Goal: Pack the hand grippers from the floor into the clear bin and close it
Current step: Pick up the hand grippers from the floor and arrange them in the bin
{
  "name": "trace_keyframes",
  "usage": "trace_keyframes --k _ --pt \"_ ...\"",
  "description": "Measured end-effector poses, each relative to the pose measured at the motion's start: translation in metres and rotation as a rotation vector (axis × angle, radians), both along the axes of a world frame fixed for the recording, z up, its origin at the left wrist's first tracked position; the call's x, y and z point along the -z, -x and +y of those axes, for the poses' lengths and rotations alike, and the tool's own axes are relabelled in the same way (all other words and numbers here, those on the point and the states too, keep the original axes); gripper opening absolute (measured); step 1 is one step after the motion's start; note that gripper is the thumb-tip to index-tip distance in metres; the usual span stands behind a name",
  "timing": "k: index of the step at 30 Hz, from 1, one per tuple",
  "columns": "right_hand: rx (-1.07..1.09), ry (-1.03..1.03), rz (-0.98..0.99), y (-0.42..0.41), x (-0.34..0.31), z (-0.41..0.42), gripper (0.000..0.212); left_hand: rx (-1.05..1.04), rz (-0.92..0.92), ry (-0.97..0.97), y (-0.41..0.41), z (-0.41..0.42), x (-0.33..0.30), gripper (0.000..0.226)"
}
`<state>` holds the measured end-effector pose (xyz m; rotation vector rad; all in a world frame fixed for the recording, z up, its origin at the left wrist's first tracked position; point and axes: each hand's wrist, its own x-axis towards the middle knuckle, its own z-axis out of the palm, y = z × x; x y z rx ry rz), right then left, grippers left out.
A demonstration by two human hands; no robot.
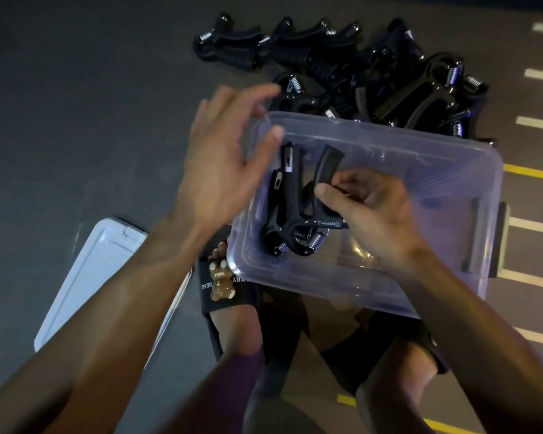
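Two grippers (298,208) lie nested in the bin (452,170), black handles pointing away from the person and springs toward them; many more wait in a heap (373,67) on the floor just beyond the bin's far rim. The right hand (370,208) is down inside the bin, its thumb and fingers pinching one handle of the nearer gripper. The left hand (223,158) hovers at the bin's far left corner, fingers spread and relaxed, grasping nothing; whether the thumb touches the rim I cannot tell through the blur. The bin sits tilted, its near edge resting on the person's sandalled foot (223,289), so my worry is that it rocks or slides once weight builds at one end, and the grippers shift toward the low side. Packed loosely, springs and handles may hook into each other and stack above the rim, which would stop the lid (91,277) from seating; it lies on the floor to the left, well apart from the bin. A fingertip could also be nipped between sprung handles. On the sandal strap, upside down, I read "BEA" and "VERY" beside a brown bear charm; the charm's lettering and the gripper markings are too small to read.
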<state>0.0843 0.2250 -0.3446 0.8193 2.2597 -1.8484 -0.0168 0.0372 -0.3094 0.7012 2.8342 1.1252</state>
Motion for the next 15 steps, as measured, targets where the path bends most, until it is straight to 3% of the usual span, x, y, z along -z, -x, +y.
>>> trace_keyframes --k 3,7,15 --pt "0.085 0.089 -0.157 0.000 0.028 0.007 0.020 -0.124 -0.223 -0.009 0.006 -0.006 0.024 0.050" --pt "0.155 0.240 -0.324 0.001 0.053 0.000 0.017 -0.147 -0.440 -0.047 -0.003 -0.005 0.042 0.045" --pt "0.023 0.099 -0.332 0.010 0.065 -0.024 0.016 -0.181 -0.471 -0.127 -0.005 -0.004 0.045 0.042"
